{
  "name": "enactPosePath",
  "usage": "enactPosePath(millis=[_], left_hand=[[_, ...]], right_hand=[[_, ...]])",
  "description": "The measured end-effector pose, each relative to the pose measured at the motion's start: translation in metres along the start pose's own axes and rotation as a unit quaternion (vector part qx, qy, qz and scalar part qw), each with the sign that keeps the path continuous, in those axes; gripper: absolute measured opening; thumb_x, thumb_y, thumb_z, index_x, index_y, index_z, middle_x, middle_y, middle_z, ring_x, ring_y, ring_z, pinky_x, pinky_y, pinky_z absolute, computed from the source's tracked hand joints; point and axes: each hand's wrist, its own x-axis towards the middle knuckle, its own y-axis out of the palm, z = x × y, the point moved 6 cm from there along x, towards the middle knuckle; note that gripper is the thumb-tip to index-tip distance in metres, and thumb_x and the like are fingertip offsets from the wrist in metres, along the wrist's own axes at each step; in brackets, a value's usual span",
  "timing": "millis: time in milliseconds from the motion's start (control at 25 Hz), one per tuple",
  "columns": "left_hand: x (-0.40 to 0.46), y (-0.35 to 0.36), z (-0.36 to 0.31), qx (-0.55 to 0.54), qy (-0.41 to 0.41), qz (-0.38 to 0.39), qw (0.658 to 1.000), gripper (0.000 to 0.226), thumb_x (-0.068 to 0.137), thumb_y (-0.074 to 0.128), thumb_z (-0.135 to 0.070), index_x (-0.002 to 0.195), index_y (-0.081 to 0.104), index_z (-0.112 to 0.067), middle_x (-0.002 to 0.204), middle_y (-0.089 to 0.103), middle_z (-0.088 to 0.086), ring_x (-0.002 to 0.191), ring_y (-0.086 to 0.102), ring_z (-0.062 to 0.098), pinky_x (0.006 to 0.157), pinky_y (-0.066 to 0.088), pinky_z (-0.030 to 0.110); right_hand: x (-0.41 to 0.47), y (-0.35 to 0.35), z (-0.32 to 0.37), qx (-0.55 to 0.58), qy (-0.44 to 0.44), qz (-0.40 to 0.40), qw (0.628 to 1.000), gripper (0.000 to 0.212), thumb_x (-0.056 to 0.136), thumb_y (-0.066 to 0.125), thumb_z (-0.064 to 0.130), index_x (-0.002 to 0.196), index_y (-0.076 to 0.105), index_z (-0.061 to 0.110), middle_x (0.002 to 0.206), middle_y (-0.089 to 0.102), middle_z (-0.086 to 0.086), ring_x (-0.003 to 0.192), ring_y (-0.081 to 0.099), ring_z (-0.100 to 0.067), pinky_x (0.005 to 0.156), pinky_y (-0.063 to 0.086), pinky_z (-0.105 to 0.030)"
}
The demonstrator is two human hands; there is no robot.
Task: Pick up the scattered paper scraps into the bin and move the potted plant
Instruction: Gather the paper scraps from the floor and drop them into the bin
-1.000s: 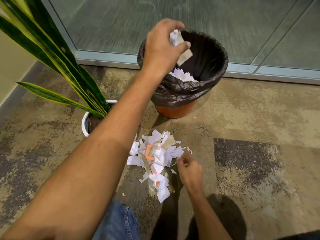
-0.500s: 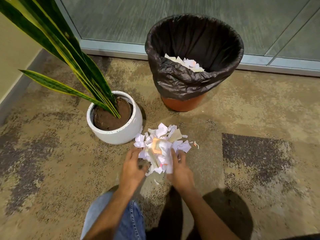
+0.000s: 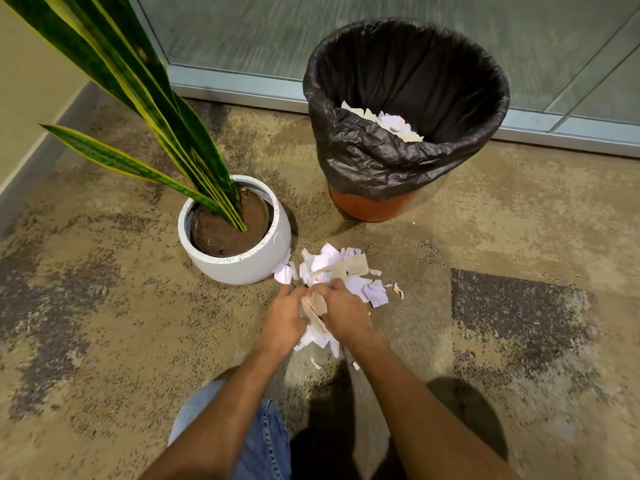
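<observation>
A pile of white and tan paper scraps [image 3: 341, 271] lies on the carpet, right of the potted plant. My left hand [image 3: 285, 317] and my right hand [image 3: 343, 313] press together on the near part of the pile, fingers curled around a bunch of scraps between them. The orange bin [image 3: 374, 207] with a black liner [image 3: 363, 157] stands behind the pile and holds several scraps [image 3: 391, 124]. The potted plant is a white round pot [image 3: 256, 258] with long green, yellow-edged leaves [image 3: 145, 98] leaning up to the left.
A glass wall with a metal floor rail [image 3: 228, 91] runs behind the bin and plant. A beige wall [image 3: 24, 109] stands at the left. Small loose scraps [image 3: 398, 289] lie right of the pile. My knee in jeans [image 3: 263, 441] is low in the view.
My left hand dropped its scraps in the bin and came back down to the pile. Both hands have closed in together on the near scraps.
</observation>
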Motion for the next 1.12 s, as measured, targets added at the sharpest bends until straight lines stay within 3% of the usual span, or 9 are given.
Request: enactPosePath(millis=[80,160,320,400,520,720,840,960,1120], left_hand=[[-0.008,-0.006,0.008,-0.046,-0.049,-0.020,0.998,0.032,0.077,0.073,-0.002,0.101,0.067,-0.022,0.095,0.063,-0.003,0.068,0.060,0.004,0.052,0.045,0.004],[-0.015,-0.015,0.010,-0.077,-0.083,-0.034,0.993,0.021,0.080,0.074,-0.007,0.093,0.071,-0.022,0.076,0.059,-0.017,0.052,0.055,-0.005,0.042,0.042,0.005],[-0.027,-0.042,-0.002,-0.111,-0.080,-0.063,0.989,0.023,0.075,0.079,-0.011,0.090,0.072,-0.028,0.084,0.062,-0.015,0.063,0.055,-0.006,0.051,0.038,0.002],[-0.035,-0.059,-0.014,-0.139,-0.062,-0.078,0.985,0.023,0.073,0.080,-0.010,0.085,0.072,-0.028,0.087,0.065,-0.014,0.074,0.058,0.003,0.064,0.038,0.007],[-0.047,-0.092,-0.046,-0.188,-0.029,-0.117,0.975,0.028,0.071,0.082,-0.009,0.074,0.068,-0.033,0.075,0.061,-0.018,0.063,0.050,-0.004,0.056,0.034,0.003],[-0.056,-0.178,-0.138,-0.216,0.115,-0.177,0.953,0.031,0.069,0.080,-0.011,0.074,0.067,-0.039,0.080,0.066,-0.020,0.064,0.055,-0.007,0.055,0.042,0.005],[-0.039,-0.230,-0.191,-0.189,0.175,-0.237,0.937,0.021,0.071,0.078,-0.013,0.080,0.073,-0.030,0.077,0.068,-0.015,0.070,0.059,0.000,0.063,0.050,0.016],[0.002,-0.262,-0.245,-0.086,0.211,-0.304,0.925,0.019,0.074,0.070,-0.006,0.086,0.075,-0.020,0.078,0.068,-0.005,0.073,0.060,0.007,0.062,0.048,0.019],[0.058,-0.264,-0.287,0.014,0.219,-0.309,0.925,0.025,0.082,0.058,0.000,0.096,0.072,-0.016,0.102,0.069,0.005,0.093,0.065,0.016,0.071,0.048,0.021]], right_hand=[[-0.008,-0.007,-0.003,0.025,0.013,-0.057,0.998,0.035,0.085,0.061,0.016,0.120,0.061,0.018,0.114,0.057,-0.008,0.095,0.065,-0.031,0.077,0.050,-0.034],[-0.015,-0.020,-0.012,0.077,0.057,-0.113,0.989,0.025,0.083,0.061,0.009,0.104,0.071,0.016,0.102,0.066,-0.009,0.088,0.064,-0.027,0.067,0.044,-0.027],[-0.029,-0.052,-0.034,0.212,0.146,-0.105,0.960,0.019,0.078,0.064,0.005,0.087,0.076,0.016,0.082,0.074,-0.005,0.067,0.056,-0.017,0.054,0.034,-0.023],[-0.036,-0.077,-0.034,0.291,0.131,-0.045,0.947,0.017,0.075,0.068,-0.001,0.082,0.077,0.012,0.078,0.073,-0.007,0.063,0.057,-0.014,0.053,0.042,-0.022],[-0.049,-0.135,-0.022,0.332,0.080,-0.005,0.940,0.015,0.073,0.070,-0.008,0.082,0.075,0.003,0.075,0.069,-0.012,0.058,0.054,-0.014,0.055,0.043,-0.027],[-0.075,-0.274,0.002,0.398,-0.075,-0.140,0.904,0.016,0.079,0.072,0.002,0.079,0.076,0.017,0.075,0.073,-0.003,0.064,0.063,-0.012,0.057,0.049,-0.024],[-0.064,-0.344,0.000,0.378,-0.092,-0.297,0.872,0.014,0.071,0.072,0.007,0.076,0.077,0.020,0.071,0.072,0.001,0.066,0.062,-0.010,0.059,0.048,-0.026],[-0.025,-0.380,-0.009,0.263,-0.004,-0.414,0.871,0.009,0.075,0.073,0.020,0.084,0.076,0.021,0.079,0.068,0.005,0.074,0.058,-0.007,0.062,0.044,-0.023],[0.018,-0.395,-0.012,0.167,0.031,-0.423,0.890,0.028,0.086,0.068,0.020,0.114,0.070,0.022,0.116,0.069,0.003,0.110,0.060,-0.011,0.097,0.049,-0.027]])
